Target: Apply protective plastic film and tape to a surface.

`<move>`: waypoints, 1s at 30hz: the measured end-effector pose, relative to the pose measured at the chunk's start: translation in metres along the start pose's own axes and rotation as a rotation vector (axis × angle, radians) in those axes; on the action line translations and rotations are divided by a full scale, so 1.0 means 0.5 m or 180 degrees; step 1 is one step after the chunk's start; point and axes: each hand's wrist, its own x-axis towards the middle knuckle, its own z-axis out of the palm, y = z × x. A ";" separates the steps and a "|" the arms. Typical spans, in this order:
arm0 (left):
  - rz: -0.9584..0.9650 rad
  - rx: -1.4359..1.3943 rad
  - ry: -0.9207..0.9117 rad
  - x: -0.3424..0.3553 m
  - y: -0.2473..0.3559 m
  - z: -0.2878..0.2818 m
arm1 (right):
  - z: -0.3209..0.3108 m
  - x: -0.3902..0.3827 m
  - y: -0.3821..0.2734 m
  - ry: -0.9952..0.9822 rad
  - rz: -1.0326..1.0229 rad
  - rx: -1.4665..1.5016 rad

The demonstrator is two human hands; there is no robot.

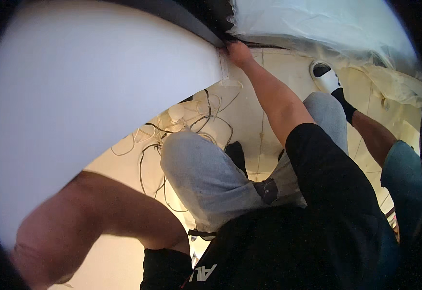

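My right hand (237,53) reaches forward to the top middle, its fingers closed and partly hidden in the gap where a dark strip (191,24) meets the far corner of a large white panel (90,82). What exactly they hold I cannot make out. The white panel fills the upper left. My left arm (109,203) is bent below the panel's slanted edge; its hand cannot be seen. Cloudy plastic sheeting (317,19) hangs just to the right of my right hand.
Loose cables (206,116) lie on the tiled floor (249,111) beside and under the panel, near my bent knees. A co-worker's leg (372,135) in a white slipper (324,77) is close on my right, by the draped sheeting.
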 end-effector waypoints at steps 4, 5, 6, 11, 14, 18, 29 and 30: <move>0.0026 0.0224 0.0223 0.055 0.021 -0.052 | -0.061 -0.004 -0.105 -0.0085 -0.0056 -0.0190; 0.0019 0.0227 0.0332 0.069 0.031 -0.058 | -0.078 -0.010 -0.106 0.0134 0.0001 -0.0229; 0.0014 0.0227 0.0444 0.085 0.042 -0.063 | -0.100 -0.012 -0.104 0.0015 0.0080 -0.0364; 0.0175 0.0451 0.0914 0.194 0.079 -0.135 | -0.231 -0.024 -0.218 0.0029 -0.0118 -0.0251; 0.0287 0.0647 0.0940 0.228 0.088 -0.162 | -0.312 -0.028 -0.295 0.0022 -0.0283 -0.0157; 0.0177 0.1141 0.0901 0.238 0.111 -0.164 | -0.411 -0.035 -0.348 0.0342 -0.0758 0.0079; -0.0161 0.1773 0.0852 0.228 0.155 -0.170 | -0.604 -0.051 -0.494 0.1419 -0.1408 0.0216; -0.0219 0.1767 0.0844 0.230 0.158 -0.170 | -0.627 -0.051 -0.510 0.1551 -0.1549 0.0278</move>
